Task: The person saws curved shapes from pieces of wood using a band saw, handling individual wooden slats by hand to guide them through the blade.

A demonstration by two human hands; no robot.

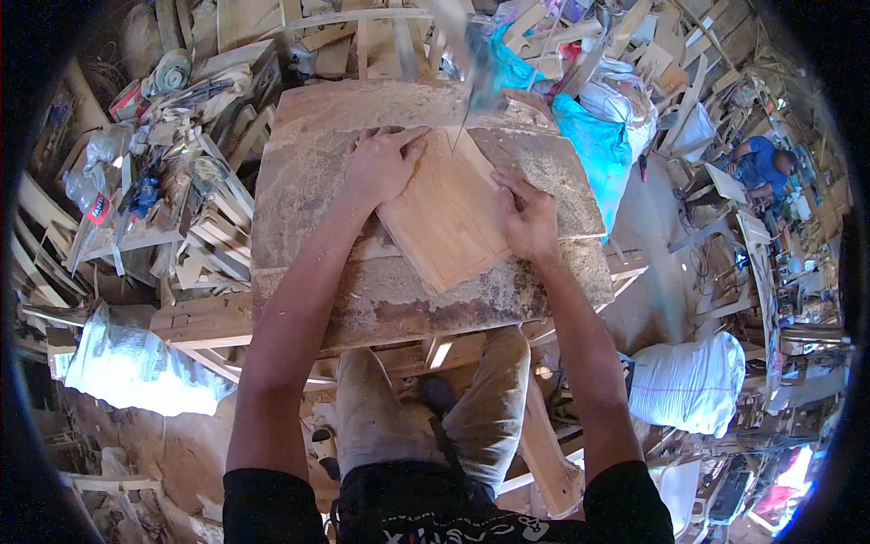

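A light wooden board (444, 222) with faint lines drawn along its edges lies slanted on a dusty wooden work table (313, 227). My left hand (385, 165) grips its far left edge, with the fingers bent and the thumb toward the far end. On the right edge, my right hand (530, 216) holds the board with thumb and fingers. At the board's far end stands a thin upright saw blade (464, 122), partly smeared by motion. It comes down between my two hands, nearer to the left fingertips. Whether it has entered the wood I cannot tell.
Offcuts (213, 240) are heaped at the left near a plastic bottle (88, 195). A turquoise bag (589, 150) touches the table's right side. White sacks (689, 381) stand lower right and left. Another person (766, 168) sits far right.
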